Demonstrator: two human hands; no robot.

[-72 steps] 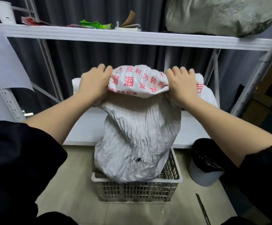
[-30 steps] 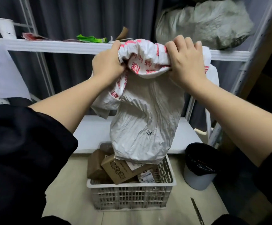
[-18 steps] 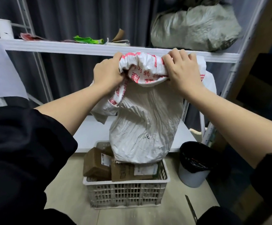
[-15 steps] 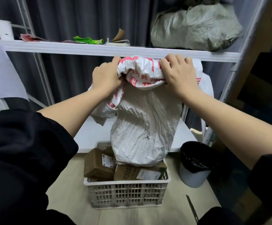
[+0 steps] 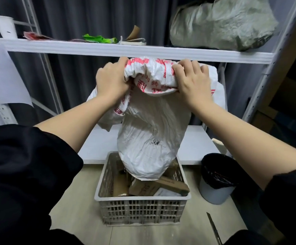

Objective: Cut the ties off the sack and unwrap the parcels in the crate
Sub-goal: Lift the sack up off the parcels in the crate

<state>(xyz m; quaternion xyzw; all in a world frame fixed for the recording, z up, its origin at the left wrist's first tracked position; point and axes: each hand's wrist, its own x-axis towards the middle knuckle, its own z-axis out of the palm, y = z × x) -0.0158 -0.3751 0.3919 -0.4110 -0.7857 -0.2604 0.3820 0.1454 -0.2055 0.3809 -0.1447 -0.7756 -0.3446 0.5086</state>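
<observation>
A white woven sack (image 5: 150, 138) with red print hangs upside down over a grey plastic crate (image 5: 141, 207) on the floor. My left hand (image 5: 111, 84) grips the bunched bottom end of the sack on the left. My right hand (image 5: 193, 84) grips the same end on the right. The sack's open mouth hangs just inside the crate. Several brown cardboard parcels (image 5: 159, 187) lie in the crate below it, partly hidden by the sack.
A white shelf rack (image 5: 108, 50) stands behind, with a full grey sack (image 5: 221, 23) on its upper board. A bin with a black liner (image 5: 217, 179) sits right of the crate. A utility knife (image 5: 214, 228) lies on the floor at the lower right.
The sack was lifted off the crate and shaken up and down. Parcels dropped out into the crate and shifted. The sack now hangs lower, its mouth inside the crate.
</observation>
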